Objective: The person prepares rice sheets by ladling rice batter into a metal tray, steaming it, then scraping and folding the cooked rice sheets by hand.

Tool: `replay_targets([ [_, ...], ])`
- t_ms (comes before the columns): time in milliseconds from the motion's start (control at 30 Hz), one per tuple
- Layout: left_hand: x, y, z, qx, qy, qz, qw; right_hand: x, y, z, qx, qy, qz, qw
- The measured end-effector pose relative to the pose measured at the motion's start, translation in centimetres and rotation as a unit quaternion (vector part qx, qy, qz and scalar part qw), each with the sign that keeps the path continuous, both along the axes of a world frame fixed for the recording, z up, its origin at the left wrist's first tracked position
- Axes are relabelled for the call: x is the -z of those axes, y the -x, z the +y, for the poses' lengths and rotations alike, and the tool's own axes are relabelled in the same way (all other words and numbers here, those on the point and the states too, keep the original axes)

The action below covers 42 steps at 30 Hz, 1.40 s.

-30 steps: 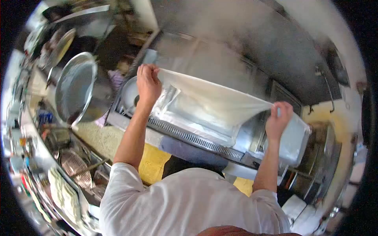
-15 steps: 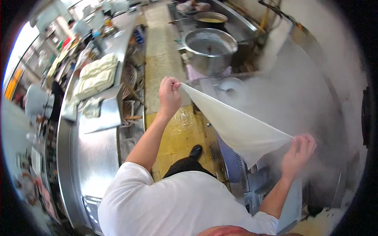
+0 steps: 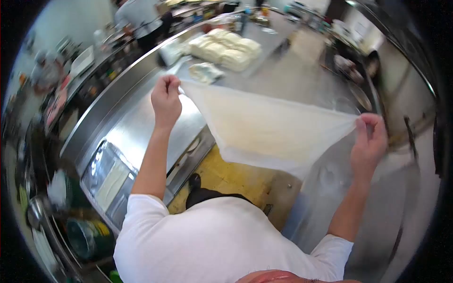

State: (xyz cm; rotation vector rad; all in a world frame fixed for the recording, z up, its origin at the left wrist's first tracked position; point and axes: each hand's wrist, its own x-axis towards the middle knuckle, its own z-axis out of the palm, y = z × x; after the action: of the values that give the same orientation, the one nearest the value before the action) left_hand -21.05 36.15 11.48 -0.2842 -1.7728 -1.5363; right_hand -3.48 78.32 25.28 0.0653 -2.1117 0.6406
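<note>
A thin white cloth (image 3: pixel 264 127) hangs stretched between my hands in front of me, its upper edge pulled nearly straight and its lower part sagging over the floor. My left hand (image 3: pixel 166 101) pinches the cloth's upper left corner above the steel counter (image 3: pixel 146 127). At the upper right corner, the fingers of my right hand (image 3: pixel 370 137) are closed on the cloth, farther out and a little lower. Behind the cloth's left end lies a crumpled white cloth (image 3: pixel 205 73). Folded pale bundles (image 3: pixel 224 49) sit in a block on the counter beyond it.
A metal tray (image 3: pixel 111 184) with a pale strip in it rests at the counter's near left end. Yellow floor (image 3: pixel 236 177) shows below the cloth. A person (image 3: pixel 139 21) stands at the back, another (image 3: pixel 46 73) at far left. A dark green bucket (image 3: pixel 89 238) is at lower left.
My view and body have turned left, from the steaming stove toward the steel counter. The cloth has come along in both hands and now hangs more widely spread.
</note>
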Motion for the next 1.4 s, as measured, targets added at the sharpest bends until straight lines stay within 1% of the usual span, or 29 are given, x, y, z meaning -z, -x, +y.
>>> replay_targets([
  [67, -1.1, 0.0, -5.7, -0.062, 0.008, 0.003, 0.998, -0.8, 6.0, -2.2, -0.054, -0.017, -0.019, 0.998],
  [133, -2.1, -0.4, -11.3, -0.13, 0.017, 0.005, 0.991, -1.3, 12.4, -6.1, -0.102, -0.036, -0.031, 0.994],
  [200, -2.9, -0.6, -16.2, -0.185, 0.028, 0.009, 0.982, -1.2, 18.5, -10.7, -0.174, 0.041, -0.061, 0.982],
  [233, -3.0, -0.9, -18.7, -0.213, 0.033, 0.003, 0.976, -1.2, 21.1, -13.4, -0.193, 0.037, -0.067, 0.978],
  [300, -3.0, -1.1, -23.6, -0.256, 0.036, -0.011, 0.966, -0.8, 26.3, -19.2, -0.272, 0.055, -0.095, 0.956],
  [333, -2.9, -1.1, -25.8, -0.3, 0.049, -0.04, 0.952, -0.4, 29.2, -21.8, -0.295, 0.052, -0.101, 0.949],
  [400, -2.4, -1.4, -30.0, -0.372, 0.075, -0.087, 0.921, 1.1, 34.6, -27.5, -0.325, 0.033, -0.117, 0.938],
  [433, -2.2, -1.3, -31.8, -0.384, 0.074, -0.09, 0.916, 2.0, 37.1, -30.4, -0.342, 0.016, -0.127, 0.931],
  [500, -1.7, -0.9, -34.9, -0.438, 0.138, -0.106, 0.882, 3.5, 41.4, -36.3, -0.334, -0.045, -0.118, 0.934],
  [567, -1.0, 0.0, -38.3, -0.457, 0.16, -0.126, 0.866, 5.8, 46.4, -41.3, -0.38, -0.039, -0.125, 0.916],
  [600, -0.7, 0.5, -39.9, -0.466, 0.182, -0.142, 0.854, 6.5, 48.1, -43.6, -0.389, -0.038, -0.124, 0.912],
  [633, -0.6, 1.0, -41.1, -0.473, 0.182, -0.142, 0.85, 7.0, 49.6, -45.5, -0.383, -0.047, -0.154, 0.91],
  [667, -0.4, 1.5, -42.3, -0.483, 0.22, -0.137, 0.836, 7.4, 51.0, -47.4, -0.377, -0.056, -0.181, 0.906],
  [700, -0.5, 1.9, -43.3, -0.491, 0.258, -0.132, 0.822, 8.0, 52.6, -49.0, -0.384, -0.055, -0.178, 0.904],
  [767, -1.1, 2.7, -44.8, -0.502, 0.269, -0.139, 0.81, 8.8, 55.5, -51.6, -0.402, -0.001, -0.209, 0.891],
  [833, -2.0, 3.4, -45.6, -0.518, 0.309, -0.115, 0.789, 8.4, 57.3, -53.5, -0.403, 0.021, -0.218, 0.888],
  [900, -3.1, 3.7, -45.7, -0.533, 0.317, -0.113, 0.777, 7.7, 58.6, -54.6, -0.395, 0.018, -0.209, 0.894],
  [967, -4.1, 3.5, -45.0, -0.546, 0.325, -0.113, 0.764, 7.2, 59.4, -54.8, -0.401, 0.021, -0.212, 0.891],
  [1033, -4.8, 2.8, -43.8, -0.556, 0.338, -0.083, 0.755, 7.1, 59.3, -54.2, -0.428, 0.045, -0.185, 0.883],
  [1067, -4.9, 2.3, -42.8, -0.558, 0.342, -0.083, 0.751, 7.5, 59.1, -53.6, -0.432, 0.049, -0.185, 0.881],
  [1133, -4.1, 1.0, -40.5, -0.558, 0.348, -0.08, 0.749, 9.5, 57.9, -51.5, -0.452, 0.046, -0.14, 0.88],
  [1167, -3.2, 0.3, -39.2, -0.545, 0.345, -0.08, 0.76, 10.9, 57.0, -50.1, -0.447, 0.027, -0.12, 0.886],
  [1200, -1.8, -0.5, -37.7, -0.531, 0.342, -0.081, 0.771, 12.6, 55.8, -48.4, -0.442, 0.007, -0.101, 0.891],
  [1267, 2.3, -2.6, -33.7, -0.515, 0.316, -0.146, 0.784, 18.3, 54.2, -44.6, -0.479, 0.041, -0.195, 0.855],
  [1300, 5.5, -4.0, -31.8, -0.492, 0.284, -0.178, 0.803, 22.9, 53.3, -42.4, -0.439, -0.016, -0.163, 0.883],
  [1333, 9.2, -5.5, -30.1, -0.47, 0.252, -0.208, 0.82, 25.9, 50.8, -39.8, -0.451, -0.022, -0.208, 0.868],
  [1367, 13.3, -7.4, -28.0, -0.45, 0.233, -0.287, 0.813, 29.5, 48.7, -37.5, -0.459, -0.056, -0.218, 0.859],
  [1400, 18.1, -8.8, -25.4, -0.426, 0.09, -0.332, 0.837, 35.2, 47.8, -34.8, -0.447, -0.143, -0.277, 0.839],
])
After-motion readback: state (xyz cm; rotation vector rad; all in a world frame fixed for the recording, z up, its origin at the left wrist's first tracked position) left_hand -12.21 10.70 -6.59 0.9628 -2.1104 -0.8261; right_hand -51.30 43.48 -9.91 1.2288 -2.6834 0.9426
